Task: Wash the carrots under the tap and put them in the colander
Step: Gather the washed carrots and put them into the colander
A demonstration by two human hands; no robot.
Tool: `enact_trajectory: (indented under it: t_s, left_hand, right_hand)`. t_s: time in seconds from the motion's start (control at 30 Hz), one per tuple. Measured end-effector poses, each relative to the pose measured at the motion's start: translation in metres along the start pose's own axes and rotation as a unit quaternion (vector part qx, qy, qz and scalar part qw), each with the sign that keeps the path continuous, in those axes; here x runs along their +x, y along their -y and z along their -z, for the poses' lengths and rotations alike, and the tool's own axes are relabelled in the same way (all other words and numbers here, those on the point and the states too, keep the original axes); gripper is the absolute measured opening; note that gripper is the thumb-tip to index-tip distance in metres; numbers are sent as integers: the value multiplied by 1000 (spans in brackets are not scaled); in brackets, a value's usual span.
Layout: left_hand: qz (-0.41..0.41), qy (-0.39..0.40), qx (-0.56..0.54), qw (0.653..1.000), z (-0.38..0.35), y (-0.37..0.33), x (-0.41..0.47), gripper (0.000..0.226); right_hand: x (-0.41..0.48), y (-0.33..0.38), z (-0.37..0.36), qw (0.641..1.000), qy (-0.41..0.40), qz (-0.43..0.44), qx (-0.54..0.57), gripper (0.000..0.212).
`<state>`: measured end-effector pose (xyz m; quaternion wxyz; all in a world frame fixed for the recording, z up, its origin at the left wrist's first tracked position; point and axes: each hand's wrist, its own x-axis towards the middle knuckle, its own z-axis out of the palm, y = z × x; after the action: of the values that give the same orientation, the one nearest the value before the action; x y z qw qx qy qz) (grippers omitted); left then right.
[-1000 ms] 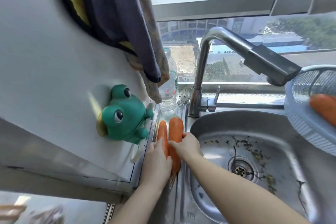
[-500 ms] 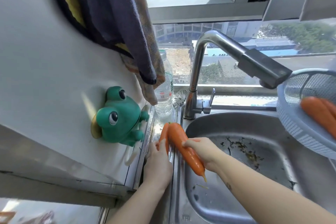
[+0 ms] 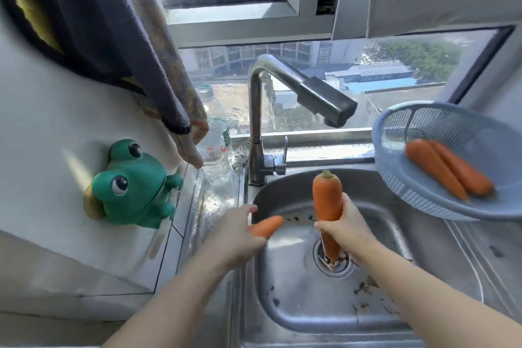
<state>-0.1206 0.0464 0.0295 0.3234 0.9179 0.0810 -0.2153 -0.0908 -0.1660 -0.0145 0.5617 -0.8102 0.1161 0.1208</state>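
My right hand (image 3: 343,227) grips a large carrot (image 3: 327,200) upright over the sink (image 3: 285,285), its leaf end up and its tip above the drain (image 3: 334,261). My left hand (image 3: 236,237) holds a smaller carrot (image 3: 267,225) at the sink's left rim, with the carrot's end pointing right. The tap (image 3: 296,93) arches above the basin and no water runs from it. A blue colander (image 3: 452,161) sits at the right with two carrots (image 3: 449,171) lying in it.
A green frog holder (image 3: 132,185) hangs on the left wall. A plastic water bottle (image 3: 214,150) stands behind the sink's left corner under hanging cloths (image 3: 135,45). Dark scraps lie in the basin. The window is behind the tap.
Both carrots have left the ledge by the sink. My right hand swung the big carrot over the drain and stood it upright. My left hand lifted the small carrot toward the basin.
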Motion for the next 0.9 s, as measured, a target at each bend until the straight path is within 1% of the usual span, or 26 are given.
enact_trajectory:
  t_s: [0.03, 0.07, 0.1, 0.13, 0.2, 0.23, 0.37, 0.43, 0.53, 0.6, 0.63, 0.7, 0.77, 0.8, 0.87, 0.9]
  left_hand:
    - [-33, -12, 115, 993, -4, -11, -1, 54]
    - [-64, -34, 193, 979, -9, -21, -2, 45]
    - [-88, -50, 225, 969, -13, -31, -2, 44]
    - [-104, -57, 213, 970, -16, -40, -1, 48]
    - [-136, -64, 128, 980, -19, -61, -1, 59]
    - [-159, -78, 93, 980, -19, -76, -4, 62]
    - [-261, -139, -11, 955, -23, -143, -9, 57]
    - [-294, -137, -79, 943, -28, -173, -4, 56]
    - [-293, -108, -223, 923, -30, -213, 6, 52]
    - [-278, -98, -294, 909, -29, -240, 14, 51]
    - [-268, -96, -324, 902, -30, -253, 19, 52]
    - [-247, -88, -363, 894, -33, -277, 33, 55]
    - [-225, -76, -394, 888, -36, -298, 46, 62]
    - [-213, -63, -413, 883, -39, -306, 53, 59]
    - [-199, -36, -441, 875, -46, -319, 66, 29]
    - [-187, -28, -447, 874, -50, -324, 73, 21]
  right_hand:
    - [-1, -3, 8, 1000, -15, -8, 2, 41]
    - [-3, -5, 16, 999, -28, -14, 7, 41]
    - [-5, -5, 24, 999, -37, -19, 20, 43]
    - [-7, -4, 34, 998, -41, -20, 41, 46]
    - [-12, 4, 53, 996, -37, -7, 75, 50]
    - [-14, 9, 64, 996, -33, 6, 79, 49]
    - [-25, 36, 115, 994, 5, 71, 83, 41]
    - [-28, 49, 141, 991, 3, 102, 82, 34]
    - [-26, 66, 175, 983, 9, 137, 121, 26]
    - [-20, 75, 192, 977, 21, 139, 158, 32]
    - [-16, 80, 199, 975, 28, 136, 175, 29]
    - [-5, 88, 212, 975, 9, 134, 177, 22]
    - [9, 92, 227, 980, -41, 147, 128, 30]
    - [14, 95, 233, 982, -64, 151, 94, 34]
    - [24, 98, 246, 985, -87, 145, 45, 45]
    - [30, 98, 251, 985, -95, 140, 29, 49]
